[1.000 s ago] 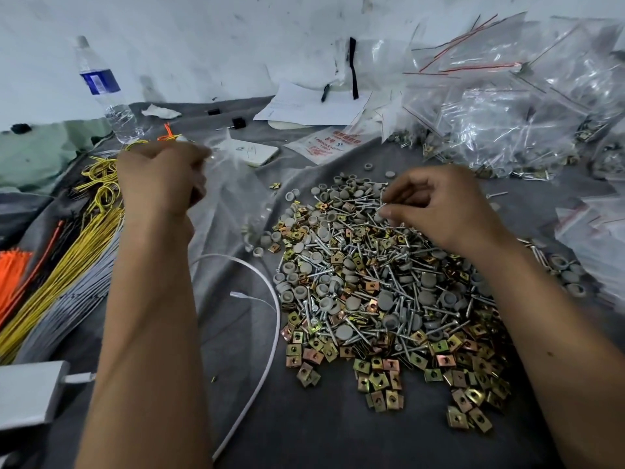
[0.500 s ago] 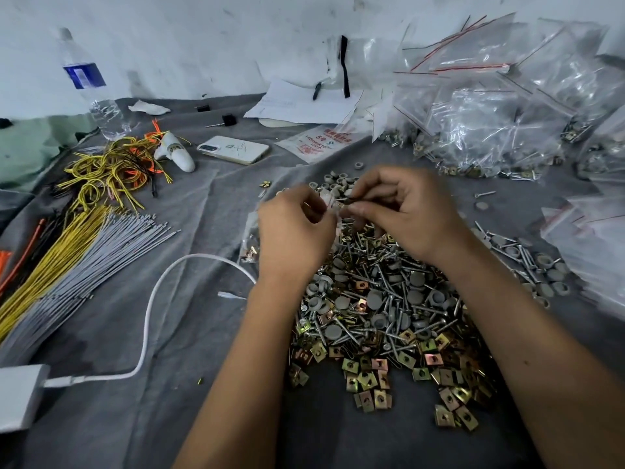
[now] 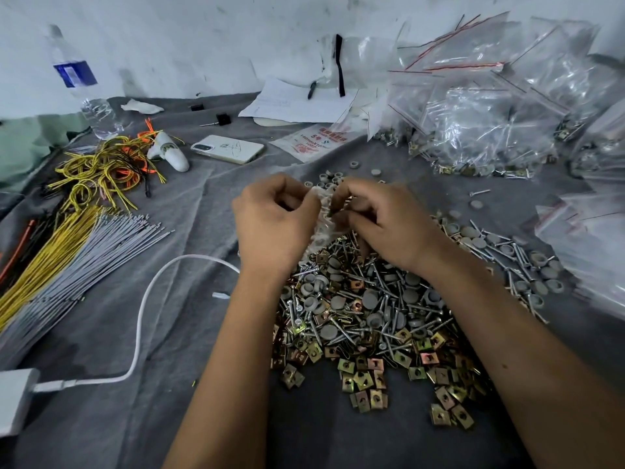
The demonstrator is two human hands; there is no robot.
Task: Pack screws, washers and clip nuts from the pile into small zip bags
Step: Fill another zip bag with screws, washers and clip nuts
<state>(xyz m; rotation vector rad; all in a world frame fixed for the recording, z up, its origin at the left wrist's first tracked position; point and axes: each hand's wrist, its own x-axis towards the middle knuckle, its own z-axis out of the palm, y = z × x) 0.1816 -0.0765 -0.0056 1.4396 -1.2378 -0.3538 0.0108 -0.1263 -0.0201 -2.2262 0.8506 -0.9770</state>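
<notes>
Grey cloth (image 3: 189, 211) covers the work surface before us, running back to a scuffed white wall. Above the far end of the pile of screws, washers and clip nuts (image 3: 365, 313) we hold a small zip bag (image 3: 323, 214) between both hands. Our left hand (image 3: 274, 221) has its fingers curled onto the bag's left edge, and our right hand (image 3: 382, 221) pinches the other edge, fingers bent inward. The bag is crumpled and clear, so we cannot make out whether its mouth is open or what lies inside; the fingertips themselves are mostly hidden behind our knuckles. Our forearms cover the near-left and right flanks of the pile, and the brass-coloured clip nuts spread out toward us between them.

A heap of filled zip bags (image 3: 490, 123) sits at the far right, blurred and partly cut off by the frame edge. More loose screws and grey washers trail off to the right of the pile. On the left lie bundles of yellow and grey cable ties (image 3: 67, 252), with a white cable (image 3: 142, 319) looping toward a charger (image 3: 15, 401) clipped by the left edge. Farther back we see a phone (image 3: 227, 148), a water bottle (image 3: 84, 86) and some papers (image 3: 294, 103), their print too small to read.
</notes>
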